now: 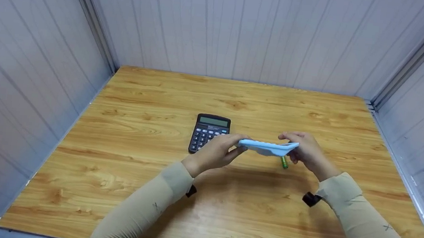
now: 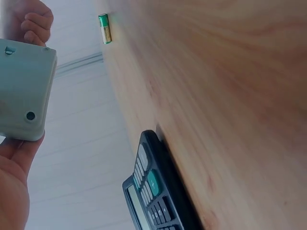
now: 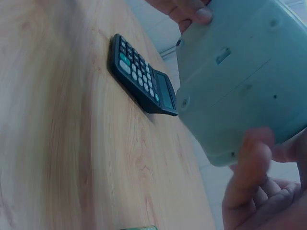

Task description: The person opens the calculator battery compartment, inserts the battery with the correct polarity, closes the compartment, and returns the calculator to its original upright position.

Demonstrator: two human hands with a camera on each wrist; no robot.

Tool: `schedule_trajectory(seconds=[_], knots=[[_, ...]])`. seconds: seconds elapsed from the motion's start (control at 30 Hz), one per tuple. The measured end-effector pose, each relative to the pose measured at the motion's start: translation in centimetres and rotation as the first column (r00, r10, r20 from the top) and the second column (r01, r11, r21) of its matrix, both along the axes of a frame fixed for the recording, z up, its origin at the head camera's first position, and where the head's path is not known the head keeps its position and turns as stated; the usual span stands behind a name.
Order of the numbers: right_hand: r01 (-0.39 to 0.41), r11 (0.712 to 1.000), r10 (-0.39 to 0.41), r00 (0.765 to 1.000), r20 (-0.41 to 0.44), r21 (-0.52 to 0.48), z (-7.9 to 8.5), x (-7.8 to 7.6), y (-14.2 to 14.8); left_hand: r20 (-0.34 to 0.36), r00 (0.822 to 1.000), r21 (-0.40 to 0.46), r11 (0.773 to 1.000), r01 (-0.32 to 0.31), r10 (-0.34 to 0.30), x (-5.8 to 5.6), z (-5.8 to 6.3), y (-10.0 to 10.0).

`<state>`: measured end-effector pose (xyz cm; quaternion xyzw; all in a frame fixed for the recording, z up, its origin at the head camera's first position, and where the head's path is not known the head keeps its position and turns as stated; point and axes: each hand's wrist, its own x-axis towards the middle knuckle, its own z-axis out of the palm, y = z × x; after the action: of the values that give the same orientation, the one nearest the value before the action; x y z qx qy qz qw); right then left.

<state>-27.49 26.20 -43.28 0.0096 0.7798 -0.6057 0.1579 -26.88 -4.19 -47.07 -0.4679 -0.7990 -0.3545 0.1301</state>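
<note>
A person's two hands hold a pale blue gadget (image 1: 268, 147) up in the air over the middle of the wooden table (image 1: 129, 197), clear of the top. Its thin side faces the head camera, and its back shows in both wrist views, with small holes and a dark round spot. The left hand (image 1: 219, 149) pinches the left end, thumb and fingers on the two flat sides. The right hand (image 1: 308, 151) is bent around the right end. In the right wrist view one of its fingers (image 3: 254, 153) is blurry in front of the back, and the others are curled in; I cannot tell how hard they press. A black calculator (image 1: 211, 128) lies face up on the table, just left of the middle and nearer to the back edge than the front edge. The left hand covers its lower right corner in the head view. A green and gold battery (image 1: 284, 163) lies on the table, right of the middle, near the right hand. The person wears light sleeves (image 1: 359, 217), and a small black block (image 1: 311, 199) sits at the right wrist. Pale walls (image 1: 222, 25) stand along the back, left and right edges.
</note>
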Motion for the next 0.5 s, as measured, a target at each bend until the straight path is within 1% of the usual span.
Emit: schedule_trajectory(seconds=[0.07,0.1,0.17,0.23,0.3,0.37,0.43,0.5], knots=[[0.05,0.999,-0.05,0.998,-0.04,0.004,-0.05,0.01,-0.05,0.057,0.998,0.023,1.0,0.006,-0.007,0.1,0.08,-0.07],[0.076,0.997,-0.076,0.995,-0.057,-0.012,-0.08,0.02,-0.1,0.09,0.996,0.04,0.999,0.012,-0.015,0.15,0.16,-0.1],[0.109,0.992,-0.116,0.988,-0.103,-0.069,-0.15,0.05,-0.16,0.163,0.986,0.077,0.997,0.024,-0.036,0.21,0.26,-0.12],[0.119,0.98,-0.143,0.978,-0.152,-0.156,-0.18,0.15,-0.26,0.241,0.969,0.119,0.992,0.032,-0.061,0.26,0.38,-0.12],[0.099,0.963,-0.152,0.969,-0.197,-0.252,-0.19,0.28,-0.41,0.312,0.947,0.159,0.987,0.03,-0.079,0.29,0.5,-0.09],[0.068,0.943,-0.152,0.959,-0.238,-0.327,-0.15,0.48,-0.54,0.366,0.927,0.189,0.982,0.019,-0.088,0.27,0.58,-0.06],[0.04,0.925,-0.152,0.951,-0.269,-0.379,-0.07,0.66,-0.71,0.413,0.906,0.217,0.976,0.005,-0.096,0.22,0.65,-0.05],[0.015,0.915,-0.145,0.945,-0.295,-0.402,0.01,0.83,-0.87,0.455,0.884,0.246,0.969,-0.008,-0.108,0.11,0.67,-0.1]])
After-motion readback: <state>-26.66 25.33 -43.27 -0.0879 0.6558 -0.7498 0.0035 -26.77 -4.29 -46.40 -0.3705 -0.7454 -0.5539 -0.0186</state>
